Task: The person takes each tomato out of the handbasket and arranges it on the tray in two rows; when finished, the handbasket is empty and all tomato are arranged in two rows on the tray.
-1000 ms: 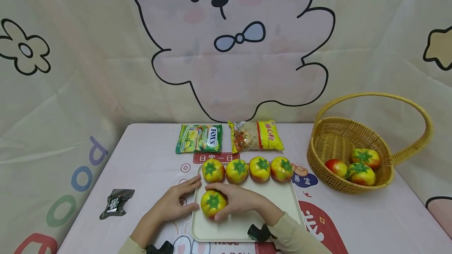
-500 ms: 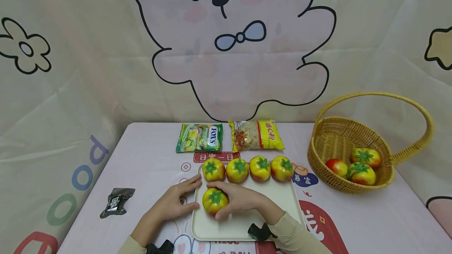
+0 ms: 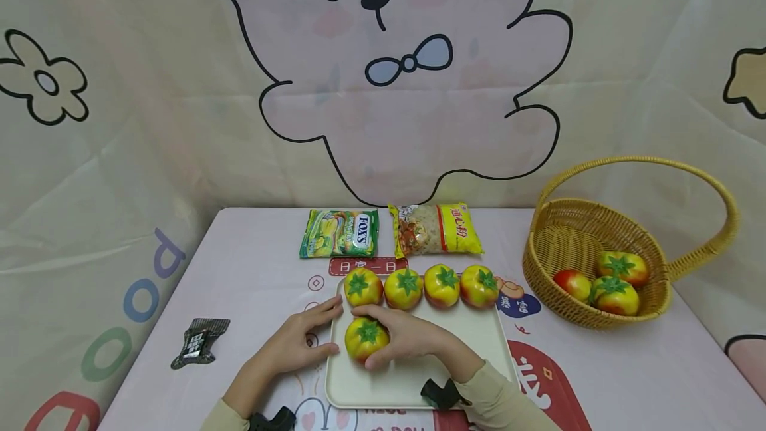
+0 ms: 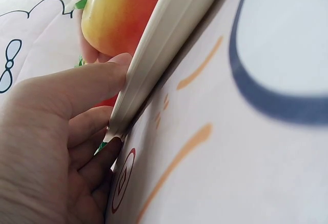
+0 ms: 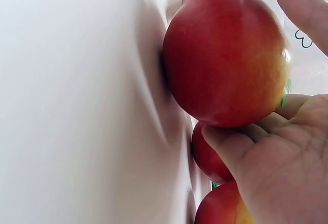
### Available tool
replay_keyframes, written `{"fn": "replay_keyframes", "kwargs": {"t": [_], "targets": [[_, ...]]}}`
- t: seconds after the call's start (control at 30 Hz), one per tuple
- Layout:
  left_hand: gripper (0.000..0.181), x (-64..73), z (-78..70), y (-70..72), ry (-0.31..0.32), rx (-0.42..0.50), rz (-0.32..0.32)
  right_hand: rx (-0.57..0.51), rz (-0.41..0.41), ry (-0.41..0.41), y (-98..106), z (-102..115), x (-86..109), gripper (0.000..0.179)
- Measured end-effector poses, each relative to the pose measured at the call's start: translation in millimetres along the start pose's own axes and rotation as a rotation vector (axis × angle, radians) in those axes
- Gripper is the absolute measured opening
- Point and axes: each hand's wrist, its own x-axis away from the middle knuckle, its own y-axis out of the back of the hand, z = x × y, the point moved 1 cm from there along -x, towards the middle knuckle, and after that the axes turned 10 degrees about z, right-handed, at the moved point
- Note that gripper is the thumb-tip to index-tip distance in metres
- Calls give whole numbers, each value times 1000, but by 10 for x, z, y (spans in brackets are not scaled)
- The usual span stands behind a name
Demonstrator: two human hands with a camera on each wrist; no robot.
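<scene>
Here's the right hand [image 3: 407, 336], curled round a red-and-yellow tomato [image 3: 362, 344] at the left side of the cream tray [image 3: 383, 394]. The left hand [image 3: 294, 341], a little apart from it, lays thumb and outstretched fingers against the tray's left rim. Four more tomatoes [image 3: 403, 292] line the far edge, and over right, three others [image 3: 616, 301] sit in the wicker basket [image 3: 541, 299].

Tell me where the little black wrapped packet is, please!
In the head view, the little black wrapped packet lies toward the left on the white table, left of the person's left hand and the cream rectangular tray.
</scene>
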Motion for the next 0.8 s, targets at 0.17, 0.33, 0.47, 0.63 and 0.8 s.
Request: {"fn": "replay_keyframes", "kwargs": {"t": [0.17, 0.33, 0.47, 0.63, 0.8], "targets": [[65, -1, 4, -4, -4, -4, -4, -3, -14, 21, 7, 34, 13, 80], [65, -3, 11, -9, -8, -10, -11, -19, -28, 43, 27, 82, 51, 79], [65, -3, 14, -11, -18, -21, -17, -69, -30, 77, 58, 107, 110, 76], [65, 2, 11, -12, -19, -23, -19, -87, -60, 91, 140, 133, 248, 69], [64, 2, 5, -12, -16, -20, -19, -53, -166, 90, 301, 132, 498, 70]]}}
